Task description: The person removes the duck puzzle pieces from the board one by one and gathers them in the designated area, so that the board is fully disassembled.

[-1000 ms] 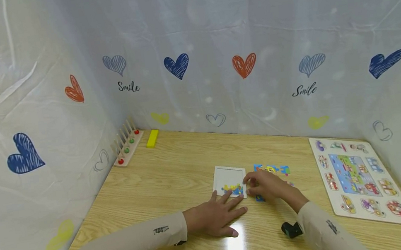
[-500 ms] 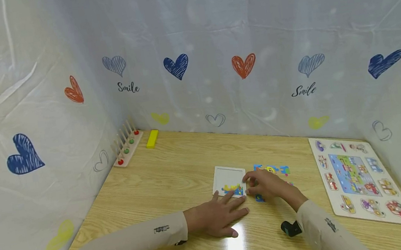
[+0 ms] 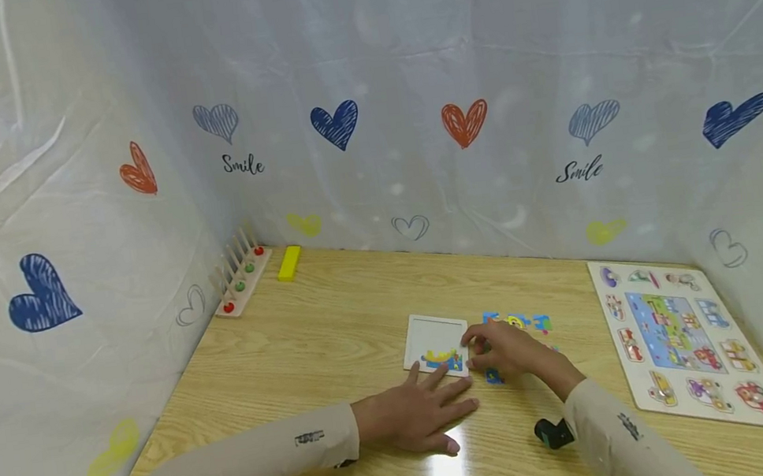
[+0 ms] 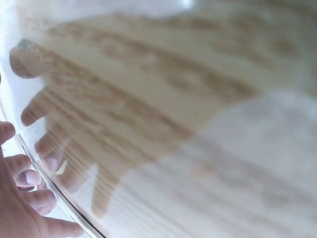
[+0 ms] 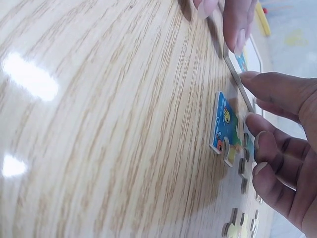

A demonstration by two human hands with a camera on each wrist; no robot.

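Note:
A small white puzzle tray (image 3: pixel 434 335) lies flat on the table, with a yellow and blue puzzle piece section (image 3: pixel 442 358) in its near right part. My left hand (image 3: pixel 419 417) lies with spread fingers, its fingertips on the tray's near edge. Beside the tray, my right hand (image 3: pixel 510 351) rests thumb and forefinger against the right edge, with a gap between them. Its other fingers are bent and hold nothing visible. In the right wrist view, a loose blue puzzle piece with fish (image 5: pixel 226 119) lies on the table close to the right fingers.
Several loose puzzle pieces (image 3: pixel 516 321) lie right of the tray, partly hidden by the right hand. A wooden picture board (image 3: pixel 619 367) lies at the right. A peg rack (image 3: pixel 238 291) and yellow block (image 3: pixel 289 263) stand at the back left. A black device (image 3: pixel 554 434) is at the right cuff.
My left hand has slid slightly right and toward me, uncovering a bit more of the pieces in the tray. The right hand stays at the tray's right edge.

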